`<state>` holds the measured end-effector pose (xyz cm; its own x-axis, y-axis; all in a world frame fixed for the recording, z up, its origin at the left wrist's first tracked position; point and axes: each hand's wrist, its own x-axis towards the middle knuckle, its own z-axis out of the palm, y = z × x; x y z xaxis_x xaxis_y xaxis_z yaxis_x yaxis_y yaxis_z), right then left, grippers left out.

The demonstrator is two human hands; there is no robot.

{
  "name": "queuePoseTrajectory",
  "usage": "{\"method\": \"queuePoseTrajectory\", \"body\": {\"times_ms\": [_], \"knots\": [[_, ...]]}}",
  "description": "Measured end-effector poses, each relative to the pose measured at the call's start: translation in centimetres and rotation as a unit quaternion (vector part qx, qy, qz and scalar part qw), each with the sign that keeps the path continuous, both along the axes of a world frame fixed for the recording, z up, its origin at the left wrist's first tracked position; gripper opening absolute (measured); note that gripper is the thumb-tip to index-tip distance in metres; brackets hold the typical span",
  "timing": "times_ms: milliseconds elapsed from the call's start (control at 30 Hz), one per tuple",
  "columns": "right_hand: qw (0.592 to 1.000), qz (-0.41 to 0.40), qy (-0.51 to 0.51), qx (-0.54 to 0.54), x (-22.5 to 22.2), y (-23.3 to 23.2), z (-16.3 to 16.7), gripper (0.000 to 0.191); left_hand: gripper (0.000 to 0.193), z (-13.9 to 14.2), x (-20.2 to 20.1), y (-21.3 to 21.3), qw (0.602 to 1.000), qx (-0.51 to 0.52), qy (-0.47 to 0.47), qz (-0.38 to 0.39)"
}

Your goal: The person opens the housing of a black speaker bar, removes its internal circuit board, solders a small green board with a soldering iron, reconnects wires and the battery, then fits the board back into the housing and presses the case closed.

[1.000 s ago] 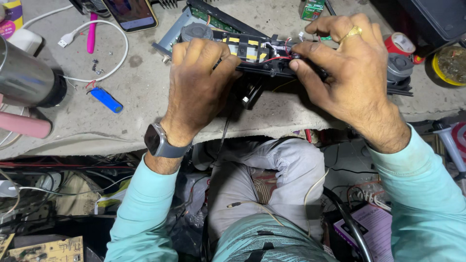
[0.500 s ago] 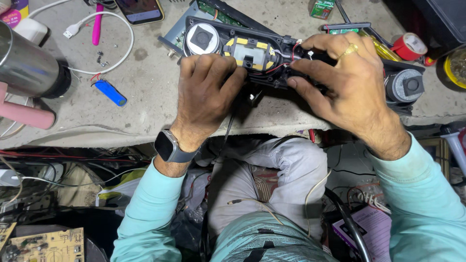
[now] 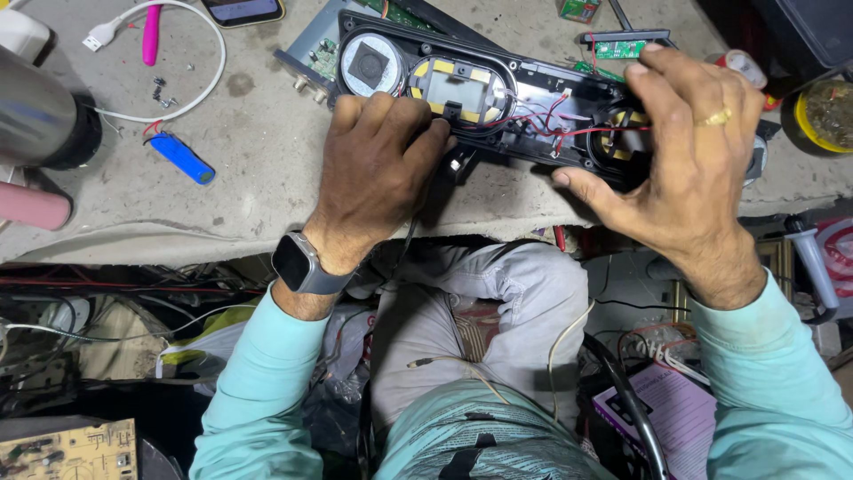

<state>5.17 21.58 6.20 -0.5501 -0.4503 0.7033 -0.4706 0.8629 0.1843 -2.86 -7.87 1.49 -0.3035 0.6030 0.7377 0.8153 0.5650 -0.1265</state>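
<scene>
An opened black speaker housing [image 3: 498, 107] lies across the grey workbench [image 3: 258, 187], showing a round driver at its left end, a yellow-taped oval panel in the middle and red and white wires. My left hand [image 3: 378, 164], with a watch on its wrist, presses on the housing's near left edge. My right hand [image 3: 680, 156], wearing a gold ring, covers the housing's right end, fingers spread over it and thumb against the near edge.
A blue cylindrical battery cell [image 3: 181, 157], a white cable [image 3: 200, 84], a pink pen [image 3: 151, 36], a phone [image 3: 242, 9] and small screws lie at the left. A metal cylinder [image 3: 40, 120] sits far left. A yellow-rimmed tin [image 3: 822, 111] stands at the right. Cables and circuit boards crowd the floor below.
The view has shifted so the housing sits lower and fuller in frame. My right hand has slid to the housing's right end, uncovering the oval panel and wires. My left hand stays on the near left edge.
</scene>
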Motion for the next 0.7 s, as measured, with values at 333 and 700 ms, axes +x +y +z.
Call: {"method": "queuePoseTrajectory", "body": {"times_ms": [333,700], "knots": [[0.998,0.052,0.000,-0.029,0.6,-0.4,-0.8,0.076,0.019,1.3,0.5,-0.7,0.996,0.054,-0.045,-0.053],[0.985,0.027,-0.087,-0.146,3.4,4.3,-0.8,0.081,0.013,3.9,-0.8,-4.0,0.982,0.173,-0.049,-0.056]]}}
